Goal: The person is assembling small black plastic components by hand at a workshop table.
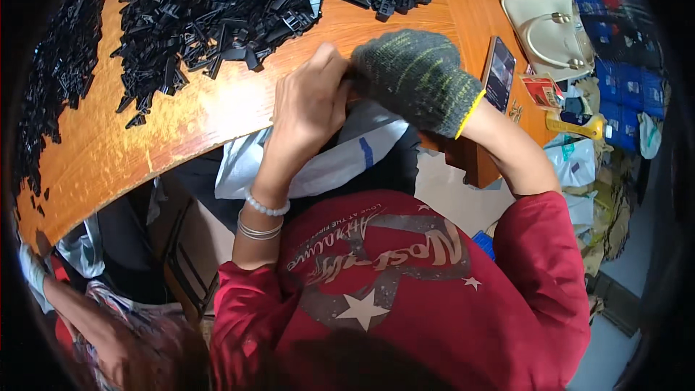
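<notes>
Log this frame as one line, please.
left hand: bare, meets right at table edge | right hand: gloved | held item: hidden | table: black parts pile | phone at right

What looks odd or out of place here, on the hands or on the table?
Only the right hand wears a knitted grey-green glove; the left hand is bare, so the pair looks mismatched. On the wooden table, the black plastic parts lie in loose heaps, with a few stray pieces scattered near the front edge. Nothing looks broken or spilled.
</notes>
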The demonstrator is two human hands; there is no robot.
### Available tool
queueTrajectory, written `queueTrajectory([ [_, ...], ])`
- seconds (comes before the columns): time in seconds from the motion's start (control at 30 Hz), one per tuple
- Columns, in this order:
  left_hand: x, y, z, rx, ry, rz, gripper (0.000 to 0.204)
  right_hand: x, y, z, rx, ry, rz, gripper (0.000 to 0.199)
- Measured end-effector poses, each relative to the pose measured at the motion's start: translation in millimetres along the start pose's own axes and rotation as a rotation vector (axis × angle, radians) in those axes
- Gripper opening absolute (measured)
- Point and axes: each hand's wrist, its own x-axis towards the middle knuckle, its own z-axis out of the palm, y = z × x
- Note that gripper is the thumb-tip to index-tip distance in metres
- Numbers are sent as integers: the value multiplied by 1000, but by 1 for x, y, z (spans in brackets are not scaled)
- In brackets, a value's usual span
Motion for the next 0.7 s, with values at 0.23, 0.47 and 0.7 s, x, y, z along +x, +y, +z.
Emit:
queueTrajectory([
  [0.23, 0, 1, 0, -1, 18, 44, 13, -10, -5, 1, -235, -87, 86, 25],
  [0.47, -7, 5, -12, -74, -43, -69, 16, -64, -17, 7, 318, 269, 272, 29],
  [0.7, -14, 30, -11, -1058, -226, -442, 19, -82, -43, -3, 1000, 307, 803, 25],
])
